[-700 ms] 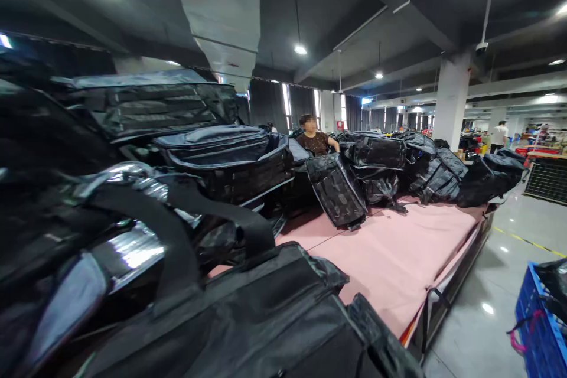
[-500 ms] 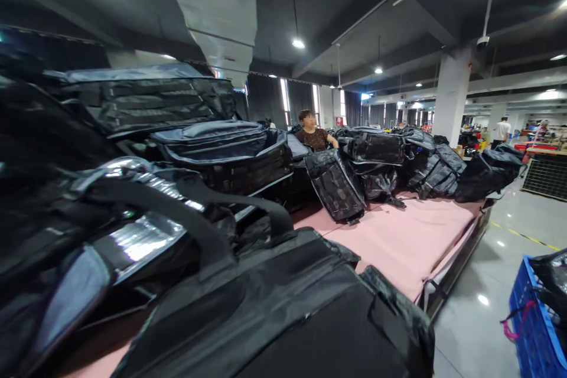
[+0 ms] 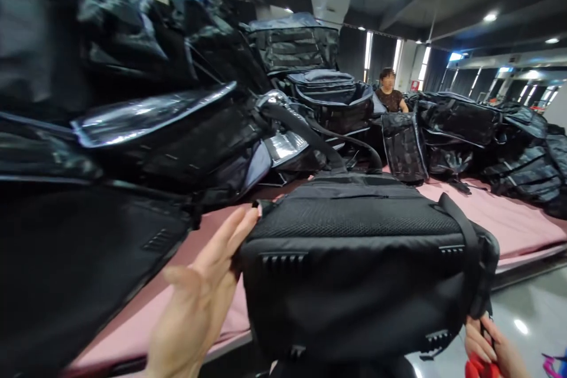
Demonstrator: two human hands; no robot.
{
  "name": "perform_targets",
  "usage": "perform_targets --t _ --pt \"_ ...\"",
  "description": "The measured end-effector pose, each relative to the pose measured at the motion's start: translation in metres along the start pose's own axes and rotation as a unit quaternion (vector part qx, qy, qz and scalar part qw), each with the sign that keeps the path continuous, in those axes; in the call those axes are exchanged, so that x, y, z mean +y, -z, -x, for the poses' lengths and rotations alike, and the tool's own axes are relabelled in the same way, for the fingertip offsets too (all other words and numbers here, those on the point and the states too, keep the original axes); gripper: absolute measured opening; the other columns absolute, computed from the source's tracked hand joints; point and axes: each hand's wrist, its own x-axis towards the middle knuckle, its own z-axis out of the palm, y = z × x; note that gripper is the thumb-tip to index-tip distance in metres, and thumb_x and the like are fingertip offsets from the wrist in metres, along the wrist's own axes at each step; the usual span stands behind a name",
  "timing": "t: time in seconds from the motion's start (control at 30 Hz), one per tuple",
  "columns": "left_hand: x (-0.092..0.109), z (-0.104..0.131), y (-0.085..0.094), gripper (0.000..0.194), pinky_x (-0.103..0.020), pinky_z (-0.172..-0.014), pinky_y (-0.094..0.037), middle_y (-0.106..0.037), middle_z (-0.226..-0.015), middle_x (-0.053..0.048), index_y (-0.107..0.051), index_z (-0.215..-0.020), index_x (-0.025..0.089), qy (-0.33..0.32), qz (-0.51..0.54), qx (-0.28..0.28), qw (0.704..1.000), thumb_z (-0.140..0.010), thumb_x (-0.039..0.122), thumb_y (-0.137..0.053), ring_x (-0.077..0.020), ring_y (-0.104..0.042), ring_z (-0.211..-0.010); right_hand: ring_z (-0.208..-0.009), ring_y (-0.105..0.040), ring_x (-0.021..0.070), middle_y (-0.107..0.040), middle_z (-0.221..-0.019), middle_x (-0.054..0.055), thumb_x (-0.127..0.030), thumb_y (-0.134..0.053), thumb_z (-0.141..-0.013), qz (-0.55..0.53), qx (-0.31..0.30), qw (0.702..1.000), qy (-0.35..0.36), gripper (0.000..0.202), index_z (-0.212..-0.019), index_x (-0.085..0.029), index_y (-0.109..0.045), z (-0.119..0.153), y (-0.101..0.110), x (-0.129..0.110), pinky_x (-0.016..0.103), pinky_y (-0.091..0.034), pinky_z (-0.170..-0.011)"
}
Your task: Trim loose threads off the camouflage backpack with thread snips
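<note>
A large black bag (image 3: 354,289) lies in front of me at the edge of the pink-covered table (image 3: 225,319), its ribbed feet facing me and its straps trailing toward the back. Against the bag's left side rests my left hand (image 3: 199,283), open, fingers extended and thumb apart. At the bag's lower right corner, my right hand (image 3: 485,339) has its fingers closed on a thin black strap. Something red shows beneath that hand.
Black bags (image 3: 177,147) are piled high on the left, some with shiny linings. More bags (image 3: 460,121) line the table's far side. A person (image 3: 390,94) is behind the pile. Shiny floor (image 3: 527,301) shows at right.
The view has turned left and down. Both hands have come into view at the near black bag, whose ribbed-foot side now faces me. The blue crate has nearly left the view.
</note>
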Motion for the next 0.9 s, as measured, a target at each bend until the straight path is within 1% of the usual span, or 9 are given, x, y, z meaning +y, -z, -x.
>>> perform_targets --t 0.17,0.3,0.43,0.53,0.63,0.7,0.77,0.8,0.9 --pt "-0.003 -0.017 -0.002 0.084 -0.047 -0.112 -0.021 -0.036 -0.143 -0.011 -0.035 -0.135 0.012 0.052 0.131 -0.026 0.990 -0.079 0.073 -0.024 -0.0283 -0.032 -0.132 -0.027 -0.033 0.0023 -0.037 -0.046 -0.011 -0.017 -0.067 -0.073 -0.029 0.011 1.000 0.003 0.023 -0.067 -0.017 -0.045 -0.001 -0.017 -0.002 0.012 -0.032 -0.027" --pt "-0.006 -0.026 -0.009 0.066 -0.046 -0.112 -0.017 -0.037 -0.143 -0.006 -0.033 -0.135 0.013 -0.028 -0.004 -0.058 0.998 -0.087 0.058 -0.032 -0.0249 -0.030 -0.133 -0.028 -0.034 0.0007 -0.048 -0.055 -0.008 -0.014 -0.064 -0.076 -0.011 -0.007 0.999 0.029 0.020 -0.073 -0.017 -0.044 0.003 -0.037 -0.005 0.010 -0.032 -0.028" --pt "-0.005 -0.029 -0.018 0.066 -0.048 -0.110 -0.021 -0.033 -0.145 -0.008 -0.036 -0.132 0.016 -0.103 -0.179 -0.038 0.978 -0.079 0.051 -0.054 -0.0275 -0.032 -0.131 -0.029 -0.034 0.0000 -0.050 -0.057 -0.008 -0.019 -0.067 -0.076 0.032 -0.033 0.998 0.037 0.025 -0.074 -0.018 -0.042 0.002 -0.046 -0.015 0.011 -0.030 -0.028" --pt "-0.016 -0.013 -0.029 0.059 -0.048 -0.109 -0.026 -0.035 -0.143 -0.012 -0.039 -0.128 0.017 -0.135 -0.204 -0.016 0.970 -0.079 0.046 -0.055 -0.0273 -0.034 -0.130 -0.028 -0.034 0.0004 -0.042 -0.049 -0.011 -0.012 -0.063 -0.074 0.045 -0.028 0.997 0.060 0.025 -0.070 -0.018 -0.040 0.000 -0.062 -0.039 0.010 -0.031 -0.029" --pt "-0.050 0.030 -0.053 0.058 -0.048 -0.109 -0.027 -0.036 -0.140 -0.015 -0.037 -0.128 0.017 -0.132 -0.182 0.057 0.973 -0.079 0.042 -0.054 -0.0287 -0.032 -0.131 -0.027 -0.029 0.0006 -0.032 -0.042 -0.013 -0.011 -0.063 -0.071 0.085 -0.029 0.980 0.180 0.026 -0.063 -0.018 -0.040 0.010 -0.108 -0.068 0.010 -0.029 -0.027" --pt "-0.083 0.067 -0.075 0.062 -0.050 -0.106 -0.033 -0.039 -0.136 -0.019 -0.029 -0.132 0.014 -0.038 -0.157 0.105 0.981 -0.081 0.043 -0.049 -0.0317 -0.037 -0.128 -0.027 -0.027 -0.0003 -0.037 -0.043 -0.012 -0.015 -0.067 -0.070 0.149 -0.058 0.939 0.306 0.025 -0.062 -0.016 -0.044 0.027 -0.153 -0.077 0.009 -0.027 -0.026" --pt "-0.115 0.097 -0.096 0.059 -0.051 -0.099 -0.042 -0.046 -0.131 -0.016 -0.030 -0.134 0.020 0.114 -0.149 -0.010 0.982 -0.082 0.043 -0.044 -0.0330 -0.047 -0.120 -0.029 -0.027 -0.0006 -0.040 -0.045 -0.011 -0.019 -0.072 -0.071 0.240 -0.127 0.862 0.429 0.024 -0.064 -0.016 -0.049 0.049 -0.199 -0.069 0.008 -0.025 -0.026" --pt "-0.127 0.106 -0.105 0.057 -0.050 -0.095 -0.046 -0.050 -0.129 -0.011 -0.037 -0.131 0.028 0.141 -0.144 -0.115 0.973 -0.077 0.044 -0.049 -0.0333 -0.049 -0.118 -0.029 -0.026 -0.0009 -0.046 -0.047 -0.010 -0.023 -0.071 -0.073 0.306 -0.177 0.827 0.436 0.017 -0.071 -0.015 -0.056 0.060 -0.218 -0.059 0.008 -0.023 -0.026" --pt "-0.147 0.117 -0.120 0.042 -0.048 -0.083 -0.052 -0.059 -0.120 -0.001 -0.060 -0.105 0.042 0.133 -0.130 -0.242 0.952 -0.063 0.046 -0.062 -0.0347 -0.052 -0.115 -0.041 -0.048 0.0042 -0.068 -0.076 0.003 -0.034 -0.058 -0.085 0.558 -0.305 0.693 0.339 0.023 -0.096 -0.015 -0.065 0.080 -0.253 -0.016 0.013 -0.040 -0.036"
